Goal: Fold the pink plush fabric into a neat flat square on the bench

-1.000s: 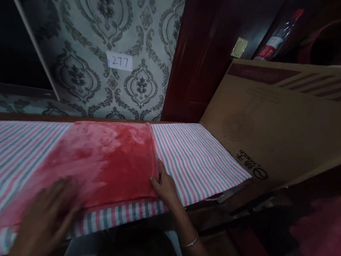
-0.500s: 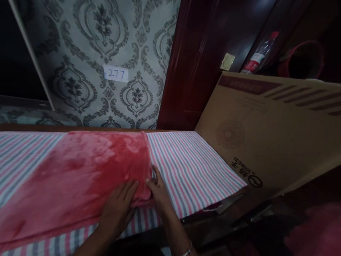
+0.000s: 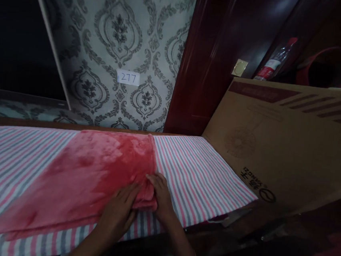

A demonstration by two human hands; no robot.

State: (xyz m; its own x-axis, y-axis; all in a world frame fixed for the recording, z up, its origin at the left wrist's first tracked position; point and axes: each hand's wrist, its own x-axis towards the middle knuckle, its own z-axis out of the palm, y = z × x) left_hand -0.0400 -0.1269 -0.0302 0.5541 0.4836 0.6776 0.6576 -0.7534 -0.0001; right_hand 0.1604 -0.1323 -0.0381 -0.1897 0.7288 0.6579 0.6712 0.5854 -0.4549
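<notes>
A folded pink-red plush blanket [image 3: 84,176] lies on a striped cloth [image 3: 196,174], its right end squared and its left end running to a slanted point. My left hand [image 3: 120,205] rests on the blanket close to its near right corner, fingers stretched out together over the pile. At the right edge, my right hand [image 3: 161,191] has its fingers bent over the blanket's border, gripping a small bunched fold; the thumb is partly hidden. The fabric between the two hands is slightly rumpled.
A large cardboard box [image 3: 247,139] stands at the right end of the striped cloth. Behind it are a plastic bottle [image 3: 274,63] with a red cap and a red round-rimmed container [image 3: 324,66]. A dark screen [image 3: 22,41] hangs on the patterned wall at left.
My right hand's fingers have curled in over the blanket's right edge, which is now pushed up a little. The left hand stays on the blanket. The view has shifted left.
</notes>
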